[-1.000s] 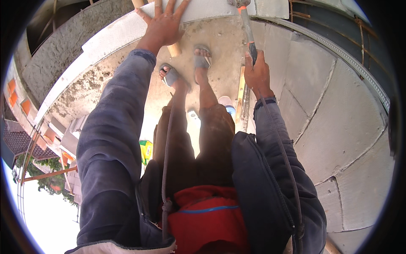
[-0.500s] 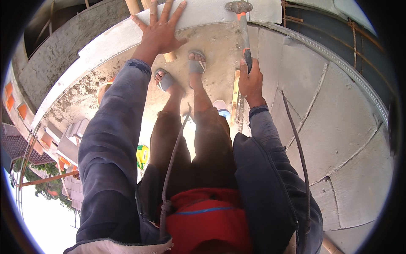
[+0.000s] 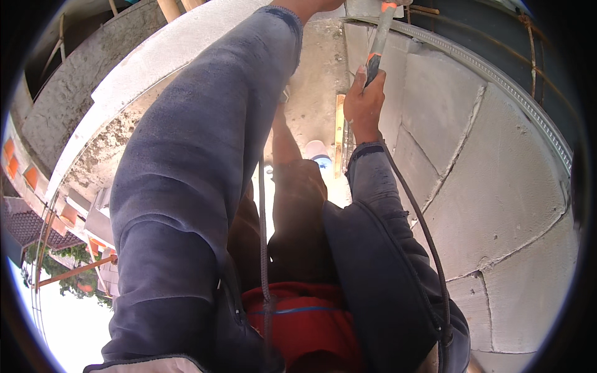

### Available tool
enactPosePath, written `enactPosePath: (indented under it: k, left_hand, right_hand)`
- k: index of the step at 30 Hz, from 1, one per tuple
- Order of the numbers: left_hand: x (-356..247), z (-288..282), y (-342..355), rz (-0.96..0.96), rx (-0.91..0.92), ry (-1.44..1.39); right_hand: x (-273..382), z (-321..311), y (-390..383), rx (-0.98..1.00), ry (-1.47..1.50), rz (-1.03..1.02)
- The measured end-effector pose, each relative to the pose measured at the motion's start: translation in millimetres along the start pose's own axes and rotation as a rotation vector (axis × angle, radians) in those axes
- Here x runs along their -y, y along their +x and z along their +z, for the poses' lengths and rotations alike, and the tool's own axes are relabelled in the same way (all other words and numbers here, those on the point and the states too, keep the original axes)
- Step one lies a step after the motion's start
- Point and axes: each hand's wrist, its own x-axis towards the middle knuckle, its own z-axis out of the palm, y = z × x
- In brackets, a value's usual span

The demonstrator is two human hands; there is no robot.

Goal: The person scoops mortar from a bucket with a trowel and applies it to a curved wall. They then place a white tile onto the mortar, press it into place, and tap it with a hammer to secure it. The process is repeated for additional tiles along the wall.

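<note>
My right hand (image 3: 365, 102) is wrapped round the black grip of a hammer (image 3: 381, 34) with a grey and orange handle. The hammer points away from me, and its head is mostly cut off by the top edge. Up at the same edge, my left hand (image 3: 316, 5) reaches over the pale curved slab edge (image 3: 152, 59); its fingers are out of sight. A short pale block (image 3: 372, 9) lies between that hand and the hammer.
Grey wall panels (image 3: 491, 180) with rough joints curve round on the right, edged by a perforated metal strip (image 3: 497, 84). A yellow spirit level (image 3: 339, 127) stands near my right wrist. Rusty bars (image 3: 530, 56) rise beyond the strip. My sandalled feet are mostly hidden by my left arm.
My left hand has moved from the slab's left part forward and right, to the top edge. The hammer has shifted slightly up and right, its head leaving view.
</note>
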Motion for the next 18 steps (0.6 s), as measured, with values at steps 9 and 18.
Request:
enactPosePath:
  k: [9, 18]
  left_hand:
    - [-11, -4, 1, -0.031, 0.055, 0.064]
    - [-4, -9, 2, 0.001, 0.082, 0.078]
  right_hand:
    - [0, -12, -5, -0.065, 0.018, -0.005]
    - [0, -12, 1, -0.050, 0.012, -0.035]
